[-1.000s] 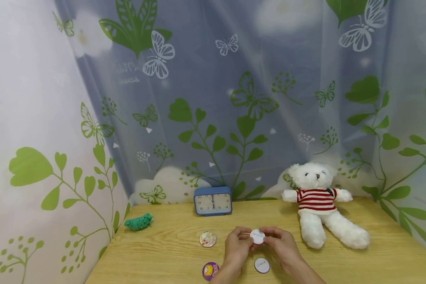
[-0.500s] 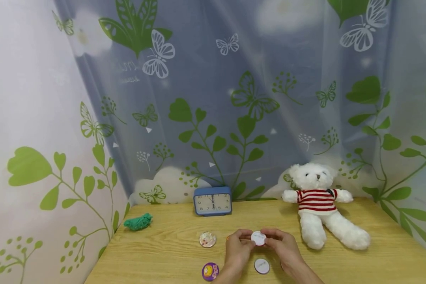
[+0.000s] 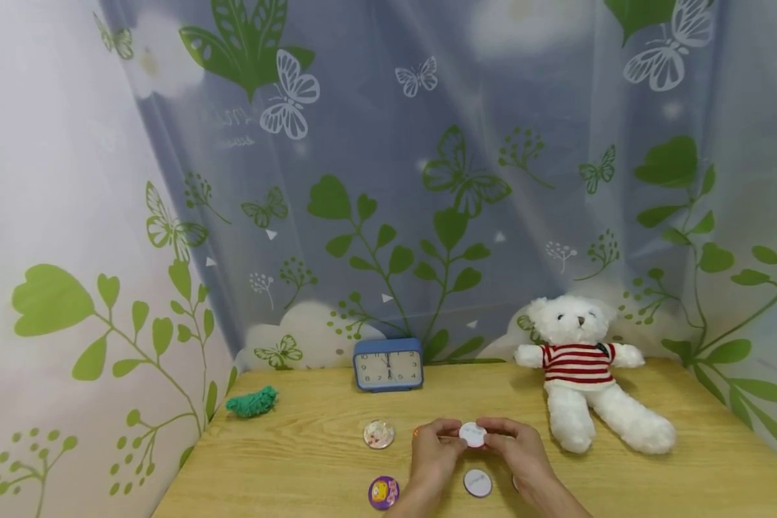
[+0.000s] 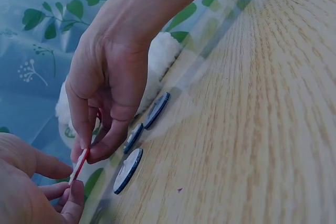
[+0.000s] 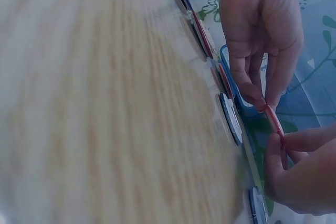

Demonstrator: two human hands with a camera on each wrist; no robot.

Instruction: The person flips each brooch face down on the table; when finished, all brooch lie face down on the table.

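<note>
Between my two hands is a round button badge point(image 3: 473, 434), its white back facing up and a red edge showing in the left wrist view. My left hand point(image 3: 435, 455) pinches its left side between thumb and fingers. The right hand point(image 3: 519, 452) pinches the opposite side the same way. Both hold it raised over the table. Just below it on the wood lies another badge point(image 3: 478, 483), white back up. A purple badge with a yellow cartoon figure point(image 3: 384, 493) and a pale picture badge point(image 3: 378, 434) lie to the left of my hands.
A blue alarm clock point(image 3: 388, 365) stands at the back of the wooden table point(image 3: 298, 460). At right sits a white teddy bear point(image 3: 579, 367) in a striped shirt. A green bundle point(image 3: 252, 403) lies at the left edge. Behind hangs a printed curtain point(image 3: 375, 144).
Both hands, with the badge between them, have shifted slightly right and nearer since a second ago. An orange edge now shows left of the left hand. The grip looks the same.
</note>
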